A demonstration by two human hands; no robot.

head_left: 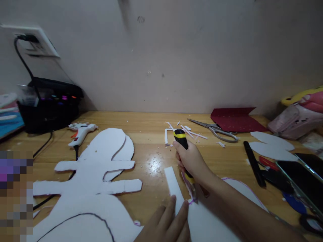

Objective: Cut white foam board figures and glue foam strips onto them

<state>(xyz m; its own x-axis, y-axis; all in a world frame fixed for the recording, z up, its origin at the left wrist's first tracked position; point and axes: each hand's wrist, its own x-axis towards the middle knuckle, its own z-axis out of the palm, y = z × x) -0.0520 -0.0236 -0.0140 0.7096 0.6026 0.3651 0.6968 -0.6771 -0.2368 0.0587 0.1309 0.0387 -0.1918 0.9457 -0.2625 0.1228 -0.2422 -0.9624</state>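
Note:
My right hand (pixel 188 159) is closed around a yellow and black utility knife (pixel 181 136). The knife's lower end meets the edge of a white foam-like board (pixel 209 222), beside a partly cut strip with a purple line. At the bottom centre my left hand (pixel 166 222) lies flat on this board, fingers stretched out, near a narrow white arm of it (pixel 173 179). To the left rests a large white cut-out shape (pixel 91 181) with side arms and black curved lines. Thin white offcuts (pixel 194 132) lie beyond my right hand.
Metal scissors (pixel 217 129) and a dark red folder (pixel 234 119) lie at the back. A white glue gun (pixel 82 132) with a cord sits left, near a black pouch (pixel 50 107). White ovals (pixel 271 146), a black marker-like stick (pixel 254 164) and phones (pixel 302 185) are right.

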